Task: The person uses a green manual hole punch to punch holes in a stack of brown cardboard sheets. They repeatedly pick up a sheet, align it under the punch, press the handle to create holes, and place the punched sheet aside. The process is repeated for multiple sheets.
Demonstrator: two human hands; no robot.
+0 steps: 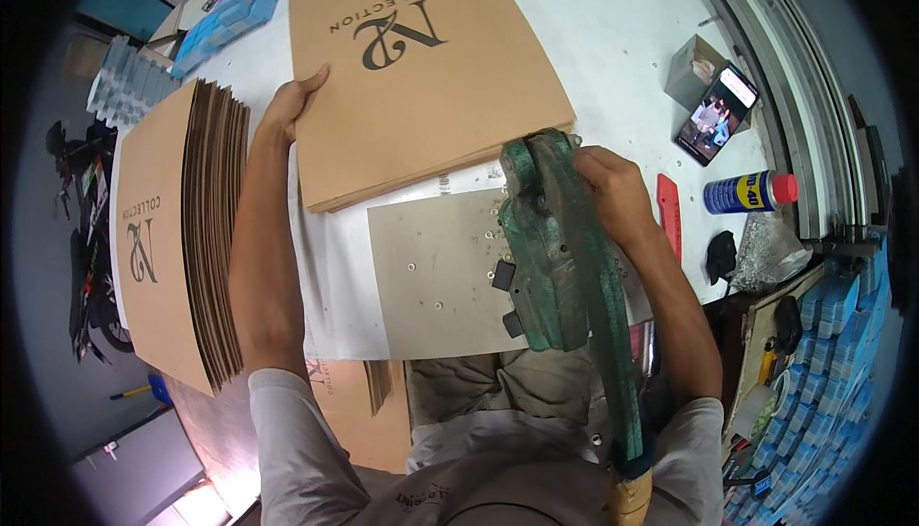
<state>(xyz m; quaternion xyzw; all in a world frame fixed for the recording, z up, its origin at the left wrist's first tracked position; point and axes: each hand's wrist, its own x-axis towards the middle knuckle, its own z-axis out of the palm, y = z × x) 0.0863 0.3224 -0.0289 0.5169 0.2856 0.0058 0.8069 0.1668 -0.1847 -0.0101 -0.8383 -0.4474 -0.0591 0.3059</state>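
Note:
A thick stack of brown printed paper bags or sheets (440,86) lies flat on the white table, its near right corner at the head of a green metal hand press (541,239). My left hand (299,105) grips the stack's left edge, thumb on top and the other fingers mostly hidden. Beside the press head, my right hand (613,186) has its fingers curled together near the stack's corner; what they pinch, if anything, is too small to tell. The press's long lever runs toward me. Under the press is a grey plate (431,287) dotted with small metal rings.
A tall stack of brown printed sheets (163,229) stands at my left. On the right are a phone (718,114) leaning on a small box (691,71), a red tool (668,215), a blue spray can (742,194) and a plastic bag (769,250). Blue bundles (230,14) lie far left, near another person's arm.

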